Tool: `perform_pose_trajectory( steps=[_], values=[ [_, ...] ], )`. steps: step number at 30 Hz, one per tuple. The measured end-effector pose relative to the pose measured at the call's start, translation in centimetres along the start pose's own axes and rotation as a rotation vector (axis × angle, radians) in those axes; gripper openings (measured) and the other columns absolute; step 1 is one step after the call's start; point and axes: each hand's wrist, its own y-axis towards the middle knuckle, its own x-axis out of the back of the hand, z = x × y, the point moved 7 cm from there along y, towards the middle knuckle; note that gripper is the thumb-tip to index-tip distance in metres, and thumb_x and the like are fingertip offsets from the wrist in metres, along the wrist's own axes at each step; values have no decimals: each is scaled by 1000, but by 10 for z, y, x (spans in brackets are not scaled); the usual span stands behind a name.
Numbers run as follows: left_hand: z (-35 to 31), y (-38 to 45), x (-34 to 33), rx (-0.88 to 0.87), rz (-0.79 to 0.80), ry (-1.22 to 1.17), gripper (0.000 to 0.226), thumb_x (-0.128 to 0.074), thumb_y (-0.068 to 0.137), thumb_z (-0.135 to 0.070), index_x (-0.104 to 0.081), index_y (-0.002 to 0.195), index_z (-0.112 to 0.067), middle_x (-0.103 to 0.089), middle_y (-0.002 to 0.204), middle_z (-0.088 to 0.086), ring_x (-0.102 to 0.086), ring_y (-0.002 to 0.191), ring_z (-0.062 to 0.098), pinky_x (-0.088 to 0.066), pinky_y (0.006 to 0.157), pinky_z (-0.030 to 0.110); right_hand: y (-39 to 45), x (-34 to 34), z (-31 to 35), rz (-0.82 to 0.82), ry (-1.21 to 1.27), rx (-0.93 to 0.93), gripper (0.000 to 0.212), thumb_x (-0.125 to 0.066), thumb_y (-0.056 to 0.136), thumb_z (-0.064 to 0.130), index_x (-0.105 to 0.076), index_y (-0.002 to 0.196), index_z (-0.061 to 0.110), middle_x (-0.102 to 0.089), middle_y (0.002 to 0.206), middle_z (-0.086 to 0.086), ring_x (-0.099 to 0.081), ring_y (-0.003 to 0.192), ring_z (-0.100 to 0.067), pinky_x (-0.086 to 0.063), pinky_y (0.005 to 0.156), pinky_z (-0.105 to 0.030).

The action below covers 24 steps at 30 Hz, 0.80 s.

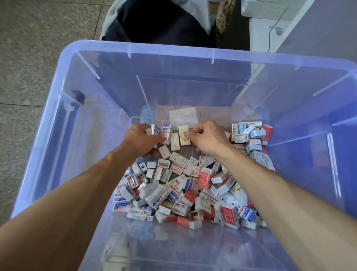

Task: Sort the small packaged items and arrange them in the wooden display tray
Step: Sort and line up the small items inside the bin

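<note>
Both my arms reach down into a big translucent blue plastic bin (76, 114). Its floor holds a loose heap of small packaged erasers and sharpeners (191, 193) in white, red and blue wrappers. At the far end of the heap my left hand (140, 139) grips several small blue-and-white packs (160, 130), held upright side by side. My right hand (208, 138) pinches a cream-coloured pack (183, 135) between thumb and fingers, right beside the left hand's packs. No wooden tray shows in this view.
A white paper label (183, 115) lies on the bin floor behind my hands. More white and pale blue items (253, 136) are piled at the bin's far right. Beyond the bin stands a dark bag with grey lining (158, 21) on a speckled floor (34, 37).
</note>
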Motion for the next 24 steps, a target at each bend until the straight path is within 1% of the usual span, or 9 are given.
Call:
perform_pose_trajectory(
  steps=[2,4,8,10,14,16,18,21,24],
  values=[
    [2,-1,1,-23,-13,-10,23,-76,85,-19,-65,103,-10,-74,75,10,-64,46,14,-49,39,20,-4,1,-2,17,101,-27,24,-51,102,15,-68,114,4,-61,79,4,-62,67,-13,-51,57,-21],
    [2,-1,3,-41,-38,-50,19,-74,87,-24,-64,97,-12,-73,71,7,-64,47,13,-48,40,20,-5,7,-3,-20,176,-30,28,-50,98,6,-65,122,7,-70,93,-4,-69,82,-19,-60,74,-32],
    [5,-4,10,-41,-94,-176,9,-65,91,-19,-61,90,-11,-69,58,0,-63,47,14,-49,51,26,-5,18,-9,-187,208,-12,33,-66,92,4,-64,124,10,-67,107,-1,-64,94,-14,-49,68,-13],
    [6,-6,8,-25,-63,-212,9,-56,94,-15,-60,87,-11,-68,60,1,-63,49,14,-49,51,26,-4,16,-12,-223,239,-24,35,-72,89,10,-65,124,11,-69,111,-1,-64,96,-14,-49,75,-15],
    [3,-7,8,-57,-30,-186,10,-51,97,-11,-58,92,-14,-69,75,4,-63,53,12,-49,50,26,-3,17,-11,-297,195,-5,28,-74,89,13,-71,117,13,-70,104,2,-62,88,-10,-44,66,-11],
    [1,-4,12,-106,-75,-139,5,-55,97,-9,-57,100,-11,-69,80,5,-63,52,11,-49,46,23,-3,21,-10,-338,123,12,24,-76,87,17,-72,111,14,-70,98,3,-63,85,-11,-44,67,-16],
    [0,1,16,-128,-130,-112,15,-60,95,-9,-57,110,-10,-68,84,7,-62,55,14,-49,43,20,-4,23,-9,-367,29,38,16,-77,87,23,-73,101,17,-71,91,4,-66,82,-13,-47,66,-21],
    [-3,5,17,-152,-181,-95,16,-64,93,-10,-57,107,-12,-68,86,8,-61,58,16,-52,48,24,-7,24,-7,-382,-77,91,14,-74,89,28,-73,98,17,-73,90,3,-67,80,-16,-51,68,-24],
    [-6,4,15,-201,-185,-54,13,-52,100,-15,-58,109,-9,-67,84,5,-63,58,13,-51,45,20,-10,22,-1,-374,-195,192,16,-73,90,24,-72,101,13,-72,95,-1,-65,81,-18,-50,70,-26]
  ],
)
